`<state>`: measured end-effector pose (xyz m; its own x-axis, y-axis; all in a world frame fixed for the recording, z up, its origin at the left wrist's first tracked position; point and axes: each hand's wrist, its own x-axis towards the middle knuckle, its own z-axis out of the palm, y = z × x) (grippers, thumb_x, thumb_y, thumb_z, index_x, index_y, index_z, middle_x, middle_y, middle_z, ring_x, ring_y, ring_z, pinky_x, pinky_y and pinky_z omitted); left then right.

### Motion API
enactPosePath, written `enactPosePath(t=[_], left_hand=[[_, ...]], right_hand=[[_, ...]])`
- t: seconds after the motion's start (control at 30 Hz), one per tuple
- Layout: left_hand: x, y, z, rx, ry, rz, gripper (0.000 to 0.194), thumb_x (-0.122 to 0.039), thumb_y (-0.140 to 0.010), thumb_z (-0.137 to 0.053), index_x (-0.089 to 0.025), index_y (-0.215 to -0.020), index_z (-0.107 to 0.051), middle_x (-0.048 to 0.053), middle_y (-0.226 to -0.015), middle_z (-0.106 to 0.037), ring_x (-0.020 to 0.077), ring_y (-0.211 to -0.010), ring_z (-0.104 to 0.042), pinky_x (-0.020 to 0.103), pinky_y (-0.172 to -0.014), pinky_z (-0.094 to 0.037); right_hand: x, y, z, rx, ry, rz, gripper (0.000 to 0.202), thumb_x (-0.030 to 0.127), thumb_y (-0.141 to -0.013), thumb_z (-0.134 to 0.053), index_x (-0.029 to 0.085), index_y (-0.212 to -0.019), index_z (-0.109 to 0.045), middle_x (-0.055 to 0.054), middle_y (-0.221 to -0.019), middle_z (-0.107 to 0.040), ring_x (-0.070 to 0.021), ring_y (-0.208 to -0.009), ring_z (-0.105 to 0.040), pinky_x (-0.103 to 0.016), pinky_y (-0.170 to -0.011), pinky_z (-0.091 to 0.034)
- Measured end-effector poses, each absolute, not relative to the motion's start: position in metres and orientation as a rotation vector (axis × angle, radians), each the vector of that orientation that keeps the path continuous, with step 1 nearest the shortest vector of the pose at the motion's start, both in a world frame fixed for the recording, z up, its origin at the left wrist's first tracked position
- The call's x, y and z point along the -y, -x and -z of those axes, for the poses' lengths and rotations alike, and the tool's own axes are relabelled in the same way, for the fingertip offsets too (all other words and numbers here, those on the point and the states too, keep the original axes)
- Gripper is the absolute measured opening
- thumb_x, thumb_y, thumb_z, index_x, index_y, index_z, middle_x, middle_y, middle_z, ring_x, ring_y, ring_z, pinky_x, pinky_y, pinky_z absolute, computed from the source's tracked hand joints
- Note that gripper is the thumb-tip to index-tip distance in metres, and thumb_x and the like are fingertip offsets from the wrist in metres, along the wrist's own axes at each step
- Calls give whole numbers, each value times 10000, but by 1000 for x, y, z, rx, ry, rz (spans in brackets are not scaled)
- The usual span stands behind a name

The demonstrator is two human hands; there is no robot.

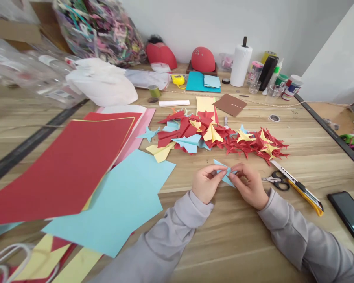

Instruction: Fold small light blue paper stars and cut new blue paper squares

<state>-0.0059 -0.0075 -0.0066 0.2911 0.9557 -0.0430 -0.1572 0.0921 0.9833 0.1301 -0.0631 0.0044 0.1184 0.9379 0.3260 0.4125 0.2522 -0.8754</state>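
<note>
A small piece of folded light-blue paper (229, 180) is pinched between both my hands above the wooden table. My left hand (207, 181) grips its left side with thumb and fingertips. On the other side, my right hand (250, 184) holds it the same way; the fingers hide much of the folds. Just beyond lies a long pile of folded red paper pieces (183, 131), mixed with yellow and blue ones. Black-handled scissors (279, 181) and a yellow utility knife (305, 194) rest right of my right hand.
Large red sheets (70, 165) and light-blue sheets (115, 204) cover the left side. A phone (349, 216) lies at the right edge. Farther back are a brown card (230, 105), a tape measure (177, 80), a white bottle (241, 65) and a white tape roll (274, 118).
</note>
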Motion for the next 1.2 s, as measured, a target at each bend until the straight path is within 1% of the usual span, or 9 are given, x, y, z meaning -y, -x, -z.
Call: enactPosePath(t=[0.13,0.2,0.43,0.57,0.67,0.8,0.9,0.97,1.2], left_hand=[[10,5,3,-913,-1196,-1041,91,-209,-626,-706,-148,-691,-723,48,-677,-699,132,-595,-583,242,-585,-464],[10,4,3,-909,-1198,-1040,84,-210,-622,-707,-151,-681,-720,50,-691,-703,136,-610,-594,242,-595,-470],[9,5,4,-911,-1193,-1028,88,-210,-612,-712,-154,-679,-722,46,-670,-703,129,-586,-587,242,-596,-473],[9,5,4,-922,-1196,-1008,105,-219,-620,-712,-151,-698,-728,43,-650,-688,121,-575,-565,233,-569,-454],[9,4,5,-940,-1202,-995,151,-232,-613,-727,-148,-738,-733,33,-610,-656,109,-548,-526,225,-526,-422],[9,3,8,-940,-1207,-991,219,-227,-562,-765,-144,-761,-727,-3,-536,-578,82,-489,-443,214,-470,-359],[10,3,10,-945,-1229,-997,211,-243,-591,-751,-148,-777,-724,-40,-458,-479,65,-444,-372,210,-441,-309],[10,3,11,-951,-1242,-1007,205,-249,-599,-747,-149,-776,-725,-48,-440,-451,62,-434,-355,210,-435,-300],[7,4,11,-908,-1168,-1028,245,-259,-551,-786,-144,-756,-718,7,-556,-599,102,-512,-504,230,-488,-409]], right_hand=[[62,-132,-1,1253,1364,-839,166,360,-826,-572,196,-830,-548,-9,-698,-592,-127,-602,-550,-253,-546,-454],[61,-133,0,1183,1345,-901,199,387,-813,-585,193,-818,-541,-6,-685,-593,-126,-592,-550,-255,-543,-453],[57,-132,1,1089,1311,-963,248,416,-763,-637,192,-792,-534,7,-662,-595,-125,-590,-564,-251,-545,-452],[55,-132,4,1072,1295,-960,245,415,-767,-634,194,-792,-532,22,-631,-578,-114,-561,-549,-245,-536,-445],[55,-133,6,1065,1332,-926,253,425,-772,-626,191,-803,-535,26,-604,-570,-111,-532,-528,-246,-520,-434],[55,-133,9,1083,1356,-906,263,434,-767,-629,189,-796,-539,25,-595,-555,-113,-516,-513,-248,-499,-427],[55,-132,9,1113,1377,-868,259,432,-768,-629,189,-795,-542,12,-617,-566,-120,-537,-524,-253,-507,-435],[56,-131,7,1116,1385,-861,260,434,-768,-625,190,-797,-541,3,-635,-578,-128,-557,-539,-258,-515,-441],[57,-131,1,1108,1332,-981,269,443,-767,-621,197,-814,-522,4,-675,-580,-126,-577,-539,-256,-527,-435]])
